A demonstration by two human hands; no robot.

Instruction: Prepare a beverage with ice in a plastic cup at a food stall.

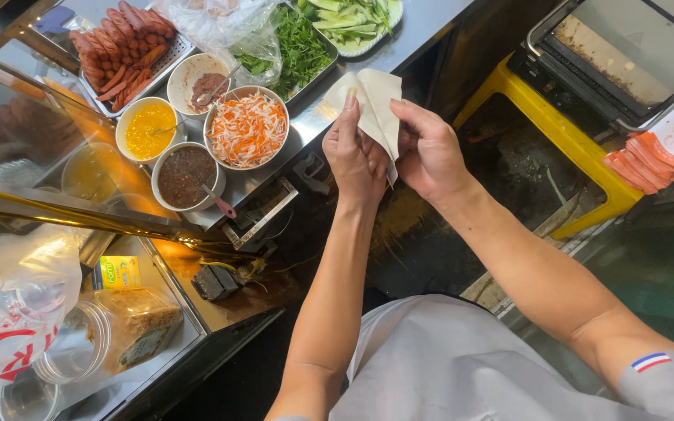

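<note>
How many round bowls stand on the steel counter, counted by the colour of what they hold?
Round bowl of yellow sauce: 1
Round bowls of dark brown paste: 2
Round bowl of orange and white shredded vegetables: 1
Total: 4

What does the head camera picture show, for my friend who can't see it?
Two bare hands, left hand and right hand, hold a pale paper bag above a steel food counter. On the counter sit a bowl of shredded carrot salad, a bowl of yellow sauce, red sausages and green herbs.
</note>
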